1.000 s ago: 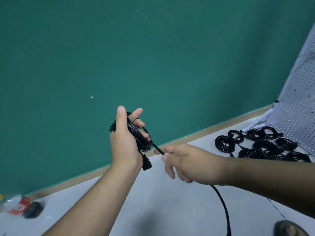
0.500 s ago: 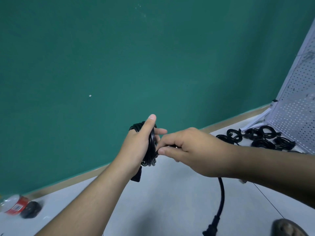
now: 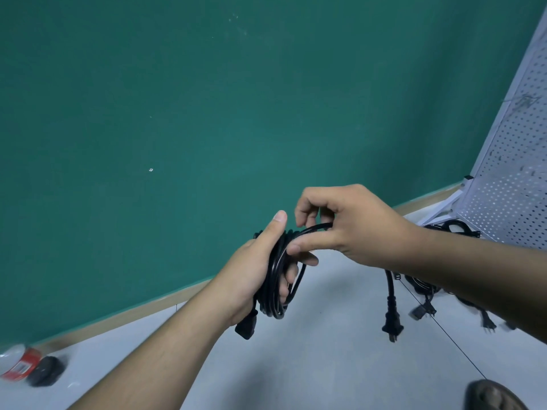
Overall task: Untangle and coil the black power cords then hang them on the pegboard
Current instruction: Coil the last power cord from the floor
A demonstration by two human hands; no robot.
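Observation:
My left hand (image 3: 254, 273) grips a black power cord coil (image 3: 273, 287) held up in front of the green wall, thumb up along its side. One connector (image 3: 245, 326) hangs below that hand. My right hand (image 3: 349, 226) holds the loose strand of the same cord (image 3: 313, 227) just right of the coil, fingers curled round it. The free end hangs under my right wrist, ending in a pronged plug (image 3: 392, 322). The white pegboard (image 3: 515, 184) leans at the far right. More coiled black cords (image 3: 455, 226) lie on the floor at its foot, mostly hidden by my right forearm.
A green wall fills the background above a tan baseboard (image 3: 124, 315). The floor is pale grey. A plastic bottle with a red label (image 3: 19, 362) and a dark object (image 3: 44, 371) lie at the lower left. A dark rounded shape (image 3: 494, 396) shows at the bottom right.
My right hand has risen and carried the strand up over the coil. The hanging end has shortened, and its plug now swings well above the bottom edge. Both hands shifted right.

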